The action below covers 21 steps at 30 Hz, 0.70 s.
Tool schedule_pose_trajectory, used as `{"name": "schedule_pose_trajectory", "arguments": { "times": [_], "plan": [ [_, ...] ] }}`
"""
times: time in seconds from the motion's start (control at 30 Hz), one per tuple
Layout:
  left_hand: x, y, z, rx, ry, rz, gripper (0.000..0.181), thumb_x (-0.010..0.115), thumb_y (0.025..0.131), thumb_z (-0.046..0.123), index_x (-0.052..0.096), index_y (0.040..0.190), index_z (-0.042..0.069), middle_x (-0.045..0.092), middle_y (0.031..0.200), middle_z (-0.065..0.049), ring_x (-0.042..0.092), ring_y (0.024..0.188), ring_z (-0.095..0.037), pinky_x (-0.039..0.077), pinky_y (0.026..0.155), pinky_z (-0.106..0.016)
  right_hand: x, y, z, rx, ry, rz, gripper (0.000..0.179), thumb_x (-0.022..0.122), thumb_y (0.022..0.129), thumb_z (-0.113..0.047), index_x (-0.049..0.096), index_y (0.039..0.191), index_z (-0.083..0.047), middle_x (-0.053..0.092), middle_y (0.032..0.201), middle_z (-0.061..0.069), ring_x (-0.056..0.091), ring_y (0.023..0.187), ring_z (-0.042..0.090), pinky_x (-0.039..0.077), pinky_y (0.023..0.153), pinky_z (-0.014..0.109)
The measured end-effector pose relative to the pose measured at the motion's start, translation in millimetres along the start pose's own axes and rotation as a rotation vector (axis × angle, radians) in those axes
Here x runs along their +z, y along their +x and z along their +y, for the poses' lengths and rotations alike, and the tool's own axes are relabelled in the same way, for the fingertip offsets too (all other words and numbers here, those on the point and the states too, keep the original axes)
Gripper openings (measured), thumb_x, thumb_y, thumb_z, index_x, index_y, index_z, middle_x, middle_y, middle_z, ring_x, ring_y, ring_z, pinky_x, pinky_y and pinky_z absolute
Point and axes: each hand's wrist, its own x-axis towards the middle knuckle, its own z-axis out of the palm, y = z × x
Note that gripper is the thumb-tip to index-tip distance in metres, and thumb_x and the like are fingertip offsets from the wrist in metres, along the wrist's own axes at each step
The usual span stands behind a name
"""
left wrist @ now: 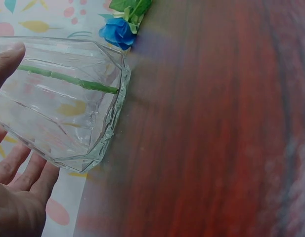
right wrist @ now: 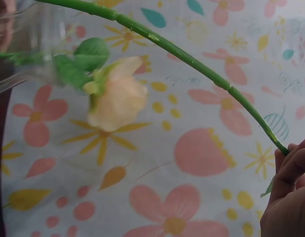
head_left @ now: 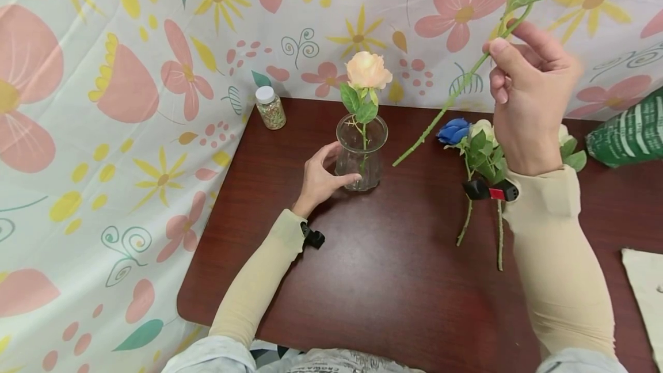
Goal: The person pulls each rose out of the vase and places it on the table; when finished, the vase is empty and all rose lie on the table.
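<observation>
My left hand [head_left: 318, 177] holds the side of a clear glass vase [head_left: 372, 168], thumb on one side and fingers on the other. A peach rose [head_left: 369, 71] stands in the vase; its green stem [left wrist: 68, 79] reaches down inside the glass in the left wrist view. Raised at the upper right, my right hand [head_left: 536, 91] pinches a long green flower stem [head_left: 445, 109] between thumb and fingers. That stem slants with its cut end down to the left, right of the vase and apart from it. Its bloom lies outside the head view.
A blue rose [head_left: 454, 131] and white roses [head_left: 483, 128] lie on the dark wooden table [head_left: 373, 281], partly behind my right arm. A small white-capped jar [head_left: 271, 109] stands back left. At the right are a green printed package [head_left: 629, 131] and pale cloth [head_left: 644, 286]. Flower-patterned fabric [head_left: 129, 148] hangs behind.
</observation>
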Motion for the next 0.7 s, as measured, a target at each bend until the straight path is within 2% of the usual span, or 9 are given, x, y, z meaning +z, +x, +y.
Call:
{"name": "schedule_pose_trajectory", "arguments": {
  "times": [0.3, 0.5, 0.7],
  "plan": [
    [-1.3, 0.8, 0.7, -0.003, -0.014, -0.006, 0.084, 0.103, 0.075, 0.018, 0.064, 0.148, 0.004, 0.071, 0.143, -0.017, 0.069, 0.135, -0.032, 0.059, 0.118, -0.037, -43, -3.2, 15, 0.108, -0.078, 0.020, 0.028, 0.080, 0.084, 0.022, 0.076, 0.111, 0.016, 0.078, 0.072, 0.021, 0.054, 0.040, 0.018, 0.029, 0.037, 0.018],
    [-0.5, 0.7, 0.6, -0.005, -0.017, -0.004, 0.084, 0.103, 0.075, 0.018, 0.064, 0.149, 0.005, 0.071, 0.143, -0.017, 0.068, 0.135, -0.033, 0.059, 0.118, -0.038, -74, -9.3, 26, 0.208, -0.213, 0.001, 0.033, 0.085, 0.085, 0.013, 0.078, 0.117, 0.011, 0.080, 0.072, 0.013, 0.056, 0.045, 0.013, 0.036, 0.039, 0.017],
    [-1.1, 0.0, 0.7, -0.009, -0.025, -0.009, 0.084, 0.102, 0.076, 0.018, 0.063, 0.149, 0.005, 0.070, 0.144, -0.017, 0.068, 0.135, -0.033, 0.059, 0.119, -0.041, -105, -16.5, 43, 0.327, -0.357, -0.024, 0.030, 0.087, 0.088, 0.004, 0.080, 0.117, 0.005, 0.081, 0.076, 0.006, 0.057, 0.050, 0.010, 0.037, 0.043, 0.018]
  ]
}}
